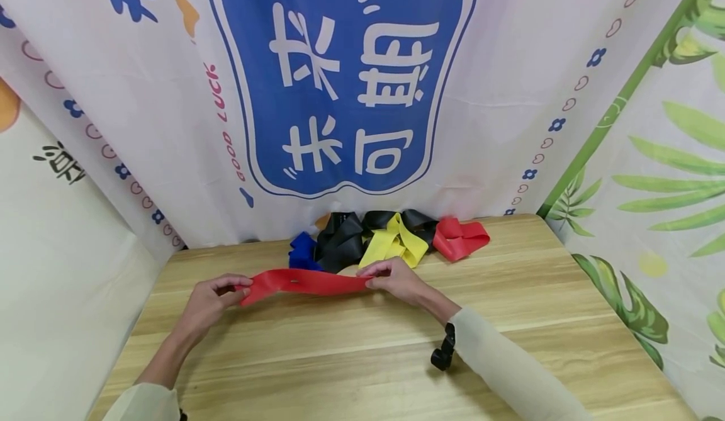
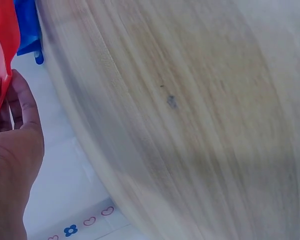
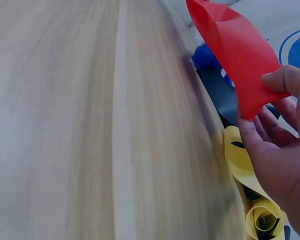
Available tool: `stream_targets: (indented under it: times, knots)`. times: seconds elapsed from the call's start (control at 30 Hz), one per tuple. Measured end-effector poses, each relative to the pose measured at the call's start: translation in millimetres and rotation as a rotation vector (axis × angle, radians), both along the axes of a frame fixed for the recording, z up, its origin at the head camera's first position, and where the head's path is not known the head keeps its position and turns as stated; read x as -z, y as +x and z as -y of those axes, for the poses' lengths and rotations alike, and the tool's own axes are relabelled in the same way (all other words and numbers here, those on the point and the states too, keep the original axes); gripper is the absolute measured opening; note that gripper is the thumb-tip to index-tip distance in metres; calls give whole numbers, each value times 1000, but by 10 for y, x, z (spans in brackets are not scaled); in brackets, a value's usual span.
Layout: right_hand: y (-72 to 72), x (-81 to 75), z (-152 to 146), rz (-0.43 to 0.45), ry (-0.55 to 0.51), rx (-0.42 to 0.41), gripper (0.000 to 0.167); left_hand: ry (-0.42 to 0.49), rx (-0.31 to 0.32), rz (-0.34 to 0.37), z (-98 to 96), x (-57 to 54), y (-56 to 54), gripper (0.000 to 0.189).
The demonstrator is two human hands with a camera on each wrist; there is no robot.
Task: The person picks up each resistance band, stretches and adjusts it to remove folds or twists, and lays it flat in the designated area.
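Strip: red, flat and flexible (image 1: 311, 281), stretched between the two hands in front of us, over the tabletop (image 1: 340, 358); it looks raised, though we cannot tell by how much.
Long axis: side to side across the body; the left end dips slightly nearer to the person, and the middle bows gently toward the pile.
Left hand (image 1: 211, 300): pinches the strip's left end between thumb and fingers; from this grip the strip runs off to the right.
Right hand (image 1: 398, 280): pinches the other end, thumb on the flat face, fingers behind, as we see from the right wrist; from here the strip runs off to the left.
Nearer hand: neither; we find both on the strip, one per end, its span lying between the grips.
Mark: small dark slit or spot left of the strip's middle; we cannot tell which.
Pile: beyond the strip, by the table's far edge, a blue band (image 1: 303, 252), black bands (image 1: 340, 245), a yellow band (image 1: 391, 241) and a second red band (image 1: 460, 238).
Pile to hands: the right hand sits just before the yellow band; the left is farther off, blue being closest.
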State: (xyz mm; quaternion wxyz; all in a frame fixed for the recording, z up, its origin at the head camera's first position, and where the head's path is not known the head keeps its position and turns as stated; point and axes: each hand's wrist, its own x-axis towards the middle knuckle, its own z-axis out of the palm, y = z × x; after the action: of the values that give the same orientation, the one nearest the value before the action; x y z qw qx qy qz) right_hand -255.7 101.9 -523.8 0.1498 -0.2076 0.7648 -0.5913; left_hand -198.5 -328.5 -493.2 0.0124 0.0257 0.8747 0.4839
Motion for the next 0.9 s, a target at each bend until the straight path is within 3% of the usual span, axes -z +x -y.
stream_targets:
  times: [0.37, 0.67, 0.9]
  knots:
    - [88, -3, -177, -62, 38, 103, 14, -1, 38, -20, -84, -27, 64, 23]
    - [138, -38, -332, -14, -54, 68, 15, 5, 76, -24, -122, -39, 77, 26]
    - [159, -22, -448, -1, 3, 122, 19, 22, 105, -1, -195, -101, 95, 28]
